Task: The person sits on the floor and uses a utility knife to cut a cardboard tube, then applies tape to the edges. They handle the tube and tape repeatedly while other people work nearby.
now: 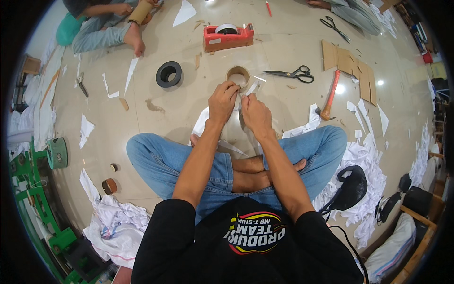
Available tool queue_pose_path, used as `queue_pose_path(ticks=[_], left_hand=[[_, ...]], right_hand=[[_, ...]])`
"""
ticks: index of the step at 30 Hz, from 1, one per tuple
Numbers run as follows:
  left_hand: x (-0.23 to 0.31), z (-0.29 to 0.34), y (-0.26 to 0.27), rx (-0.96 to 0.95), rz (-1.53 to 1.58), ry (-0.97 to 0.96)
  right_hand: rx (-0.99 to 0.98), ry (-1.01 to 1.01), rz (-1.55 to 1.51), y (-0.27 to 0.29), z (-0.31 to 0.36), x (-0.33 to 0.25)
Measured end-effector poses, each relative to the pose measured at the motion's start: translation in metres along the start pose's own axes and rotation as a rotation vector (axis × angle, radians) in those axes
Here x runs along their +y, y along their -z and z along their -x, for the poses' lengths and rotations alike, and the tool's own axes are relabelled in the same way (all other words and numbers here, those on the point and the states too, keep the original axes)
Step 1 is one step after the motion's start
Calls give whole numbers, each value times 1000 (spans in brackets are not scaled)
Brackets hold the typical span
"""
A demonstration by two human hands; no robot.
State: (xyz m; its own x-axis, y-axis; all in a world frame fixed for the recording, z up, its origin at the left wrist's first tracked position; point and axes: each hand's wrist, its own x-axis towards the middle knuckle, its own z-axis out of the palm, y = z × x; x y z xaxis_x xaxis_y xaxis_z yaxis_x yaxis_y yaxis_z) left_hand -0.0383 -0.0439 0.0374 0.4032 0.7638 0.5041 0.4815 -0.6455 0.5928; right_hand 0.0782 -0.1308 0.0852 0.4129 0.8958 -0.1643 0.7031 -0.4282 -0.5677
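I sit cross-legged on the tiled floor with both hands in front of me. My left hand [222, 102] is closed, its fingertips at the near rim of a tan cardboard ring [238, 71], which looks like a tape core. My right hand [257, 113] pinches a thin white strip [254, 87] that sticks up past its fingers beside the ring. Black-handled scissors [301, 74] lie to the right of the ring. On the left rests a thick black ring [169, 74]. Beyond stands a red tape dispenser [229, 39] with a roll in it.
A red-handled axe-like tool [333, 90] and folded cardboard [347, 60] lie right. Second scissors [336, 29] are farther off. White scraps [359, 165] pile beside my right knee, white cloth [118, 222] at left near a green metal frame [42, 208]. Two other people [106, 31] sit across.
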Motion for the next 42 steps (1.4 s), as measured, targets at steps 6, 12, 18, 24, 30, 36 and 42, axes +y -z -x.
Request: queue_pose_path(ticks=[6,12,18,24,30,36,42], left_hand=[[-4,-1,-1,12,21,16],[-1,-6,1,-28,-12,21],[-10,-17,6,-312,-141,29],[-21,-23,6,-422,-130,-15],[-34,-26,2,-453,-65,-80],[-37,-26,1,-456,-42,-64],[-42,-24,-2,-364,76,-66]], right_hand=[[-5,33,12,3,-2,-1],[-57,22,61,11,-5,-6],[-158,-54,85,23,-9,-18],[-129,-18,169,23,-11,-19],[-164,-29,188,27,-17,-20],[-155,-8,223,26,-20,-19],[-205,-40,190,29,-22,-21]])
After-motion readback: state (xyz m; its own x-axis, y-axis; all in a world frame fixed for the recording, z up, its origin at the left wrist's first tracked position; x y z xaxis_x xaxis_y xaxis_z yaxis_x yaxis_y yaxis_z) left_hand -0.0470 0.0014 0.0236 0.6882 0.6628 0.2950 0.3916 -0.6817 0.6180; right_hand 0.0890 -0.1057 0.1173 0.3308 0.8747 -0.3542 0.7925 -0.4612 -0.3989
